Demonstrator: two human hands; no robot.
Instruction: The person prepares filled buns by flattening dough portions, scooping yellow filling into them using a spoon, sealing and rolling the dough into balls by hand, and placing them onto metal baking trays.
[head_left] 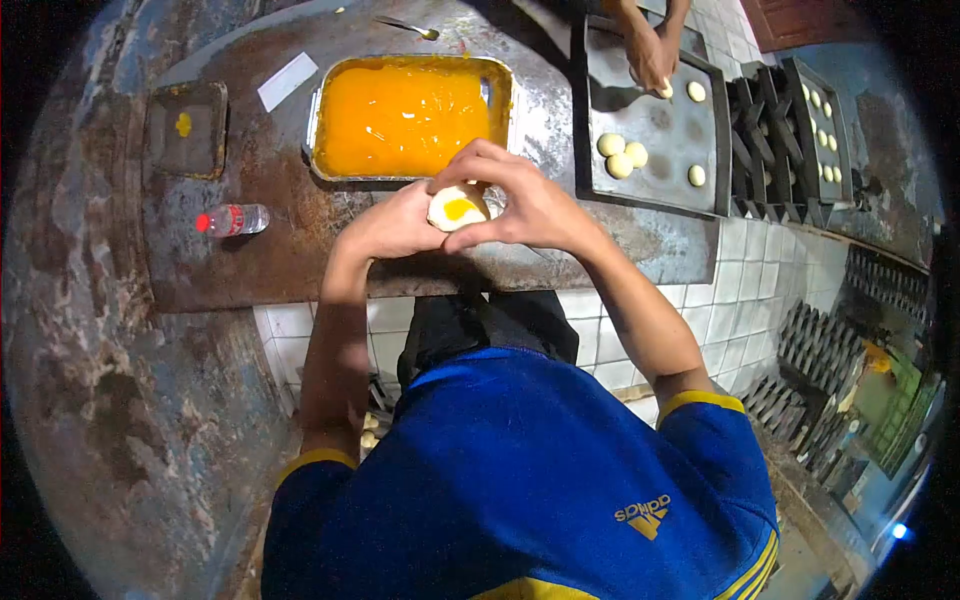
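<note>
Between my two hands is a round piece of pale dough (441, 213) with a yellow dab of filling (459, 209) on top. My left hand (398, 222) cups it from the left and below. My right hand (525, 203) curves round its right side, thumb at the near edge and fingers over the far edge. Just beyond my hands sits a foil-edged rectangular pan (313, 125) of glossy orange-yellow filling (410, 120). Parts of the dough are hidden by my fingers.
At left stand a red-capped plastic bottle (240, 220) and a small dark tray (205, 150). A white strip (287, 82) and a spoon (405, 27) lie farther back. At right, another person's hands (652, 58) place dough balls (620, 163) on a baking tray (660, 195). Stacked trays (775, 140) stand beyond.
</note>
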